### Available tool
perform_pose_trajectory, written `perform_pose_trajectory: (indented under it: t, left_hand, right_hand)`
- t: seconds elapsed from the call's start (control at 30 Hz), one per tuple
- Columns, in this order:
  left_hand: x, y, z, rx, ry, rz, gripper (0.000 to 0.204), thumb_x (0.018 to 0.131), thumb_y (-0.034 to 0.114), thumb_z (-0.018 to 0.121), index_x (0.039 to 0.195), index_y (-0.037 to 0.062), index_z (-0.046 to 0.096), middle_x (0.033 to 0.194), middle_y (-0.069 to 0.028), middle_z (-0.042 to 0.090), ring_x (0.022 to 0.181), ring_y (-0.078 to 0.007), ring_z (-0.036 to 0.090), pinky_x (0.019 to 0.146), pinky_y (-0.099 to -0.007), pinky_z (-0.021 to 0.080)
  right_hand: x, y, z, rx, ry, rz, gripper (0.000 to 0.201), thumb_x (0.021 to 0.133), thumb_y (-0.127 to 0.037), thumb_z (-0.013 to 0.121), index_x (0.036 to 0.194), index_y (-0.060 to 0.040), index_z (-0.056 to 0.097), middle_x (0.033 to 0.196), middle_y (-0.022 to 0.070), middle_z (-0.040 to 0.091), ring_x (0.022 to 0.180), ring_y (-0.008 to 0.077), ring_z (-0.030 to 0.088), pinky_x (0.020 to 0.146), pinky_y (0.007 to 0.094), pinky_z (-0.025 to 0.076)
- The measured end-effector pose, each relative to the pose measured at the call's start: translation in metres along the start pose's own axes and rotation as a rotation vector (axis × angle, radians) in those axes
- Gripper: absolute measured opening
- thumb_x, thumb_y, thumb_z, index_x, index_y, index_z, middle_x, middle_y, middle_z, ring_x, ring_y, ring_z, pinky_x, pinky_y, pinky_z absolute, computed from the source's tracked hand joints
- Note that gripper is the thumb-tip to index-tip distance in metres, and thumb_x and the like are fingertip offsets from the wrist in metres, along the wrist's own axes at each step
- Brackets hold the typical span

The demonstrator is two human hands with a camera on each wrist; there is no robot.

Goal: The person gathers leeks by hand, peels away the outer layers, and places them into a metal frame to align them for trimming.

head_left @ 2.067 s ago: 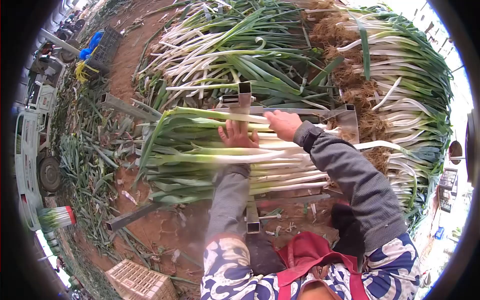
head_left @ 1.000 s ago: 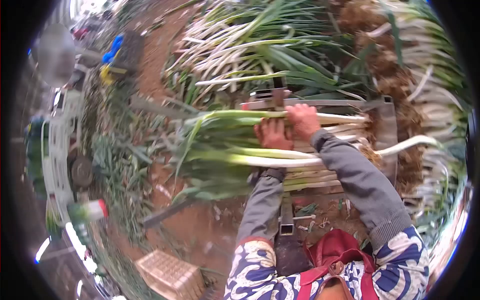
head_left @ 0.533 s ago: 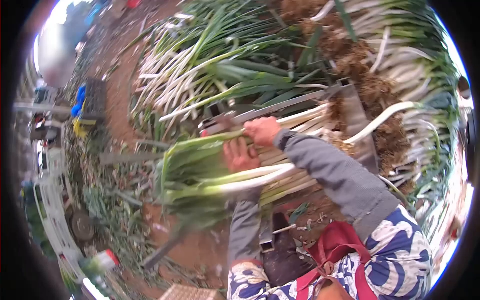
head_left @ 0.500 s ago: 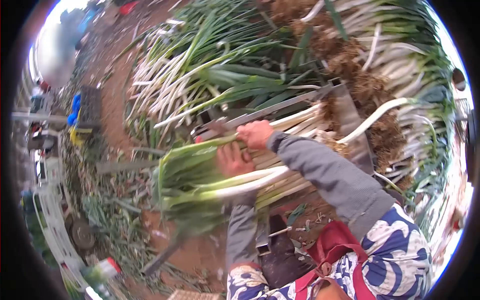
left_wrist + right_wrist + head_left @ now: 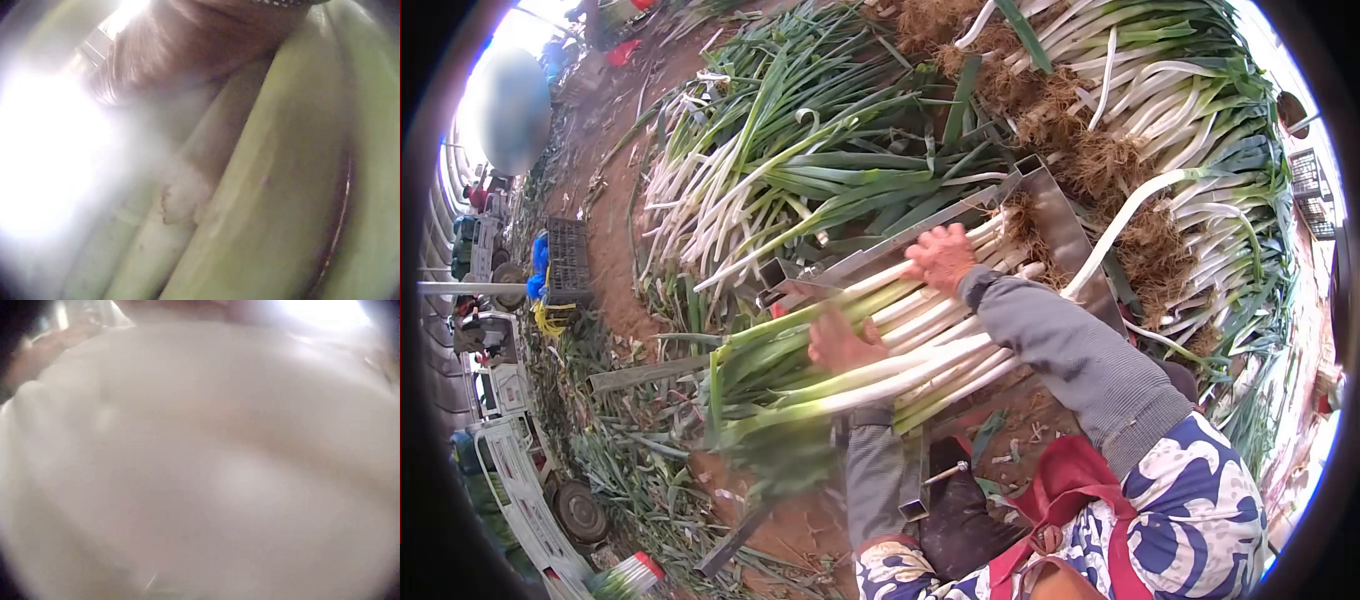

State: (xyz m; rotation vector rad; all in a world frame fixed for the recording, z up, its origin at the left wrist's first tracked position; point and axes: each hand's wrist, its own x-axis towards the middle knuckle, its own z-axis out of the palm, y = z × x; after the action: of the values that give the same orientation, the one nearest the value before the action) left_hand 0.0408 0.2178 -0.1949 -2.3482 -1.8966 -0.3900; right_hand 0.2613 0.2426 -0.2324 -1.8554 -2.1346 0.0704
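Both hands press down on a bundle of leeks [image 5: 880, 340] lying across a metal frame [image 5: 1040, 200] on the red soil: the left hand [image 5: 840, 345] lies flat on the stalks near the green leaves, fingers spread. The right hand [image 5: 940, 257] rests on the white stalks near the frame's far rail, but whether its fingers curl around any I cannot tell.

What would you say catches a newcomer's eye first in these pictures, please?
First, the bundle of leeks lying across a metal frame in the middle of the head view, with the left hand on its green part and the right hand on the white stalks. Behind it, big heaps of leeks with brown roots fill the top and right, on red soil.
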Motion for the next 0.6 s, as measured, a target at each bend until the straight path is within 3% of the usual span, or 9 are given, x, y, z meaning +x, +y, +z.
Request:
perform_pose_trajectory:
  t: [0.07, 0.2, 0.33, 0.37, 0.43, 0.6]
  left_hand:
    - [0.003, 0.005, -0.006, -0.030, -0.004, -0.015, 0.070, 0.081, 0.037, 0.062, 0.136, 0.0010, 0.039, 0.127, -0.0168, 0.046, 0.122, -0.0354, 0.038, 0.100, -0.0507, 0.027]
    - [0.002, 0.002, -0.004, -0.037, -0.017, -0.024, 0.071, 0.079, 0.035, 0.064, 0.136, 0.0003, 0.039, 0.126, -0.0169, 0.047, 0.122, -0.0349, 0.038, 0.101, -0.0496, 0.026]
    - [0.005, 0.008, -0.013, -0.057, -0.040, -0.033, 0.072, 0.077, 0.034, 0.066, 0.135, -0.0004, 0.040, 0.126, -0.0169, 0.047, 0.122, -0.0346, 0.038, 0.101, -0.0498, 0.026]
    - [0.005, 0.009, -0.017, -0.061, -0.055, -0.037, 0.073, 0.077, 0.034, 0.066, 0.135, -0.0006, 0.040, 0.125, -0.0169, 0.047, 0.122, -0.0347, 0.038, 0.101, -0.0499, 0.026]
    - [0.005, 0.006, -0.011, -0.073, -0.054, -0.040, 0.072, 0.076, 0.032, 0.066, 0.134, -0.0002, 0.040, 0.125, -0.0171, 0.047, 0.122, -0.0345, 0.038, 0.100, -0.0505, 0.025]
    - [0.007, 0.005, -0.009, -0.099, -0.077, -0.042, 0.070, 0.076, 0.034, 0.065, 0.133, -0.0001, 0.042, 0.125, -0.0171, 0.047, 0.122, -0.0341, 0.038, 0.099, -0.0506, 0.025]
  right_hand:
    - [-0.013, 0.021, 0.004, -0.058, 0.103, 0.002, 0.045, 0.082, -0.060, 0.052, 0.082, -0.0173, 0.065, 0.086, 0.0052, 0.063, 0.080, 0.0234, 0.060, 0.071, 0.0432, 0.038]
    - [0.005, 0.037, -0.016, 0.057, -0.294, 0.109, 0.053, 0.084, -0.064, 0.046, 0.085, -0.0153, 0.068, 0.084, 0.0073, 0.066, 0.089, 0.0260, 0.063, 0.079, 0.0418, 0.045]
    - [0.022, 0.036, -0.032, 0.067, -0.623, 0.210, 0.062, 0.084, -0.069, 0.041, 0.093, -0.0142, 0.070, 0.093, 0.0101, 0.069, 0.093, 0.0277, 0.064, 0.082, 0.0426, 0.047]
    - [0.021, 0.038, -0.028, 0.112, -0.617, 0.204, 0.068, 0.084, -0.073, 0.035, 0.088, -0.0135, 0.068, 0.087, 0.0120, 0.067, 0.091, 0.0315, 0.063, 0.078, 0.0449, 0.046]
    - [0.021, 0.038, -0.036, 0.156, -0.660, 0.206, 0.065, 0.084, -0.071, 0.037, 0.086, -0.0137, 0.068, 0.087, 0.0107, 0.068, 0.091, 0.0313, 0.063, 0.078, 0.0455, 0.046]
    - [0.016, 0.050, -0.028, 0.110, -0.526, 0.222, 0.064, 0.083, -0.069, 0.040, 0.089, -0.0133, 0.071, 0.089, 0.0117, 0.068, 0.092, 0.0298, 0.064, 0.081, 0.0443, 0.047]
